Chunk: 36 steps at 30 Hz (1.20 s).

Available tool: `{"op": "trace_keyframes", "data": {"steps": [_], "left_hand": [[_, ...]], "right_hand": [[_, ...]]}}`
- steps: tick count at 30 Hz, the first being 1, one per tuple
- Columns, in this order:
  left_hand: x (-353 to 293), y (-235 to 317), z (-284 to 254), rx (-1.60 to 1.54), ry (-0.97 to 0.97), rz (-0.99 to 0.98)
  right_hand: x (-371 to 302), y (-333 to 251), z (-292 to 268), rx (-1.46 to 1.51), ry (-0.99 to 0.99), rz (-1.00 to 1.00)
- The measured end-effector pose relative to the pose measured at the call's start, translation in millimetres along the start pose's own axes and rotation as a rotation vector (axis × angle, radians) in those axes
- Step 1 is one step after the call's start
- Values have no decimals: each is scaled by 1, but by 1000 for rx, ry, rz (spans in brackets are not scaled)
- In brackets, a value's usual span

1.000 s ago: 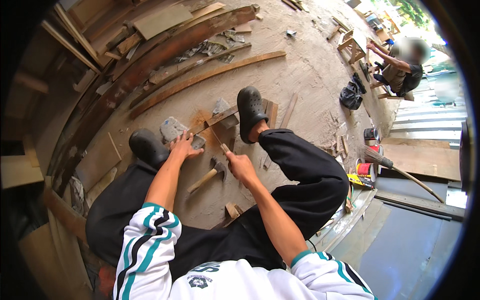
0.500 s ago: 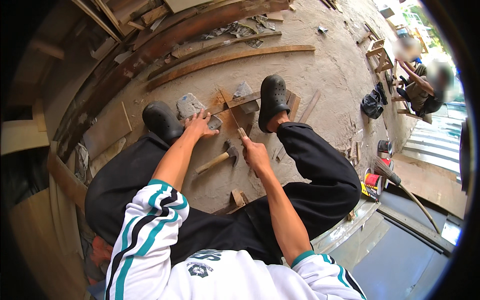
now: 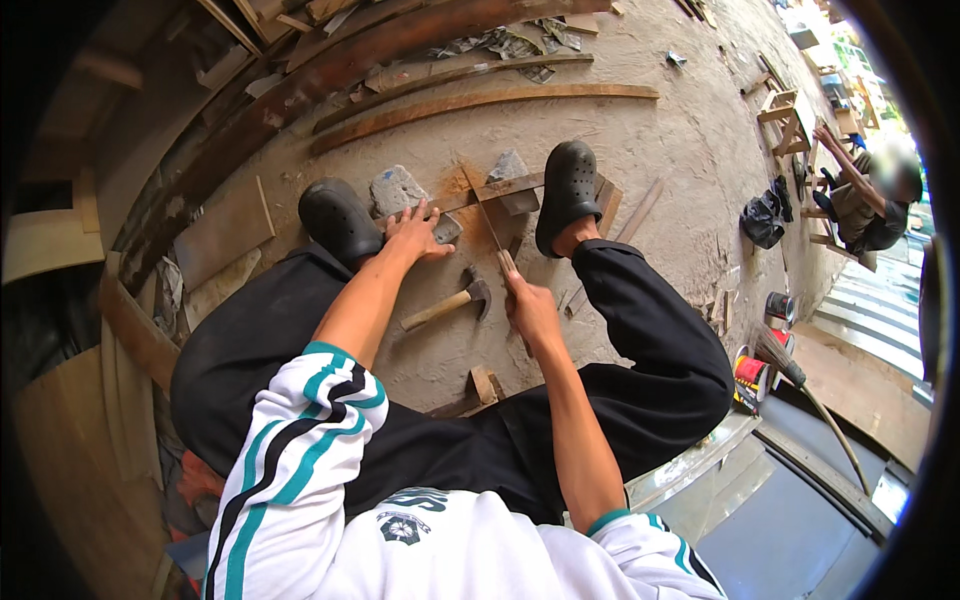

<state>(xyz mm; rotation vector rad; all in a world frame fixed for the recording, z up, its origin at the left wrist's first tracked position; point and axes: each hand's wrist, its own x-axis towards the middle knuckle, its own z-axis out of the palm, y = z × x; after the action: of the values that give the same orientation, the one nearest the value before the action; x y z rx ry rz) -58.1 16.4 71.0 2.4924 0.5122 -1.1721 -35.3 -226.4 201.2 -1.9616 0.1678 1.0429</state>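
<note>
My right hand (image 3: 535, 312) is closed round the wooden handle of a handsaw (image 3: 491, 222). Its thin blade lies across a narrow wooden strip (image 3: 519, 185). My left hand (image 3: 414, 236) rests with fingers spread on the strip's left part, beside a rough grey block (image 3: 397, 188). A second grey block (image 3: 514, 200) sits under the strip, right of the blade. My right clog (image 3: 571, 190) is at the strip's right end; whether it presses down on it I cannot tell. Orange sawdust (image 3: 462, 181) is scattered around the cut. A claw hammer (image 3: 438, 309) lies on the ground between my arms.
Long wooden planks (image 3: 490, 98) lie at the far side. A black plastic bag (image 3: 763, 220), paint cans (image 3: 750, 372) and a broom (image 3: 785, 360) are on the right. Another person (image 3: 862, 205) sits at the far right. Boards (image 3: 225, 228) lean on the left.
The whole view has shifted, so most things stand slightly further right in it. The saw still crosses the strip, and my left hand stays on it.
</note>
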Motion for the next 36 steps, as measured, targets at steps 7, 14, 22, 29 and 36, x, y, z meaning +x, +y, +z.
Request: {"op": "trace_keyframes", "data": {"steps": [7, 14, 22, 29, 36], "left_hand": [[-4, 7, -3, 27, -1, -3], [0, 2, 5, 18, 54, -16], [15, -8, 27, -817, 454, -14], [-8, -39, 18, -2254, 199, -61], [-43, -52, 23, -2654, 156, 180]], "right_hand": [[-57, 8, -44, 92, -46, 101], [-38, -13, -58, 70, -61, 68], [-45, 9, -27, 36, -61, -28], [-49, 7, -32, -17, -29, -55], [-62, 11, -26, -88, -21, -41]]}}
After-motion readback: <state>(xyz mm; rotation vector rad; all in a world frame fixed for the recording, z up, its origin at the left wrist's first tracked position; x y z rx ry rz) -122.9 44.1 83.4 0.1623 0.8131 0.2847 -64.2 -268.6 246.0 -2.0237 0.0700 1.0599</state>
